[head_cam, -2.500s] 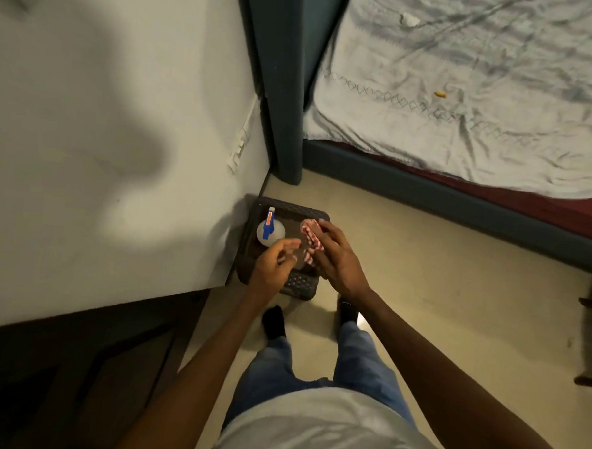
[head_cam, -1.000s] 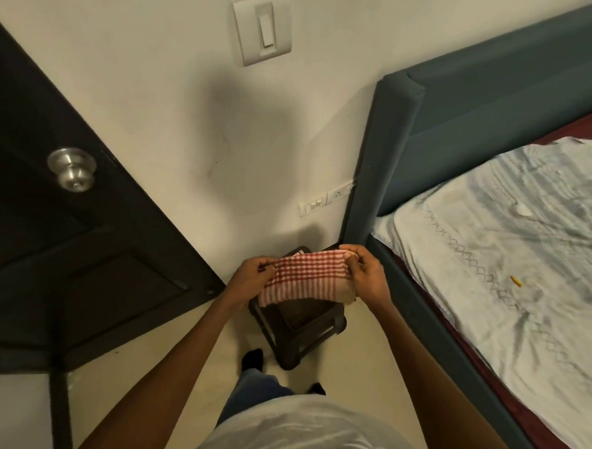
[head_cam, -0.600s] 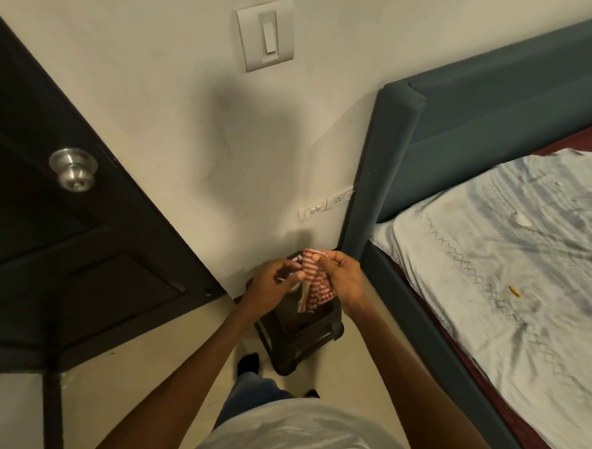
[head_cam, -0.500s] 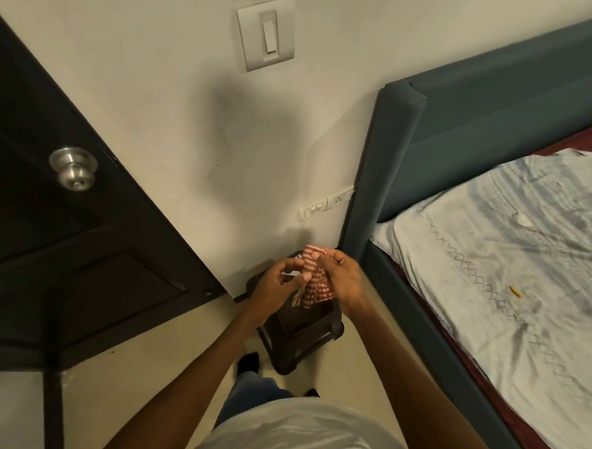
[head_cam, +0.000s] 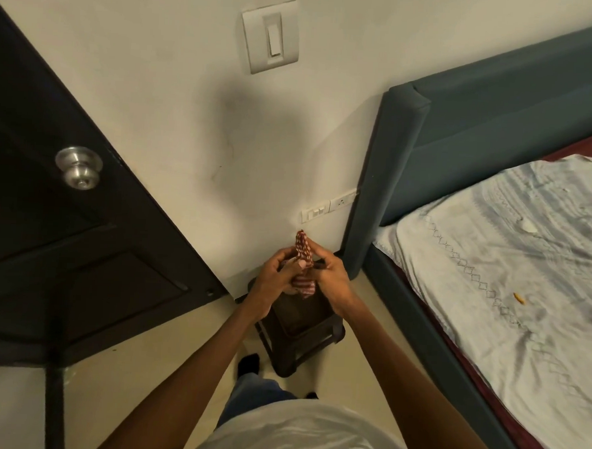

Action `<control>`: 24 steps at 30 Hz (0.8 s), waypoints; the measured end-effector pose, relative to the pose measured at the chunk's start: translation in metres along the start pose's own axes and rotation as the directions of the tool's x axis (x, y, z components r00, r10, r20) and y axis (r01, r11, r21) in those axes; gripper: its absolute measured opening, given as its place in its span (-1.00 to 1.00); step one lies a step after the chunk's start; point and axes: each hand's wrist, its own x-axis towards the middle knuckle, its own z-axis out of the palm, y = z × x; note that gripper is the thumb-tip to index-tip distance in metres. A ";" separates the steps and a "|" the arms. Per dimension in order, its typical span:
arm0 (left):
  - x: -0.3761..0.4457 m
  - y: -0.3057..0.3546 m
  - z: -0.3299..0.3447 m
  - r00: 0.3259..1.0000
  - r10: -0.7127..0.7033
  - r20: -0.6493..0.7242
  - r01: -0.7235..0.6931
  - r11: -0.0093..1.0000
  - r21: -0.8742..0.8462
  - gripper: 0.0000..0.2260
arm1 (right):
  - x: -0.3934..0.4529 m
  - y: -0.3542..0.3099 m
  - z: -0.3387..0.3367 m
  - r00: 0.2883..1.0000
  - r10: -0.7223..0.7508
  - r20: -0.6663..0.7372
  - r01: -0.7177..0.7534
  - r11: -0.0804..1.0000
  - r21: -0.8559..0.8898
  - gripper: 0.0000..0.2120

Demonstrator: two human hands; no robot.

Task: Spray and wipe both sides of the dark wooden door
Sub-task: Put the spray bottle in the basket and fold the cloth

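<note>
A red-and-white checked cloth (head_cam: 304, 251) is bunched up between both my hands, above a small dark stool. My left hand (head_cam: 275, 279) grips its lower part and my right hand (head_cam: 331, 277) pinches it from the right, so one folded end sticks up above my fingers. The dark wooden door (head_cam: 63, 246) stands open on the left, swung against the white wall, with a round silver knob (head_cam: 79, 167). The spray bottle is hidden from view behind my hands.
The dark plastic stool (head_cam: 299, 331) stands on the beige floor by the wall, under my hands. A bed with a teal headboard (head_cam: 498, 138) and a pale sheet (head_cam: 525, 270) fills the right. A light switch (head_cam: 271, 36) and a socket strip (head_cam: 328, 207) are on the wall.
I have stood up from the stool with the cloth. It was spread wide between my hands, and now both hands have come together and bunched it into a small fold.
</note>
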 end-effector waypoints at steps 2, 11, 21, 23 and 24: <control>-0.001 -0.001 -0.003 1.000 -0.008 0.011 0.008 1.000 0.009 -0.41 | 0.004 -0.001 0.000 0.999 0.025 -0.024 -0.026 0.999 -0.043 -0.45; -0.003 0.004 -0.023 0.981 -0.010 -0.193 0.065 0.957 0.281 -0.77 | 0.022 -0.004 -0.012 0.998 0.049 -0.044 -0.062 0.932 -0.357 -0.61; -0.032 -0.031 -0.092 0.937 -0.191 -0.292 0.342 0.667 0.662 -0.81 | 0.048 0.033 -0.011 0.981 0.104 0.165 0.118 0.353 -0.928 -0.72; -0.036 -0.048 -0.098 0.918 -0.247 -0.312 0.392 0.695 0.603 -0.79 | 0.058 0.051 -0.004 0.969 0.169 0.180 0.113 0.343 -0.932 -0.72; -0.040 -0.053 -0.097 0.911 -0.252 -0.325 0.403 0.708 0.580 -0.79 | 0.059 0.056 -0.001 0.966 0.204 0.160 0.081 0.348 -0.934 -0.73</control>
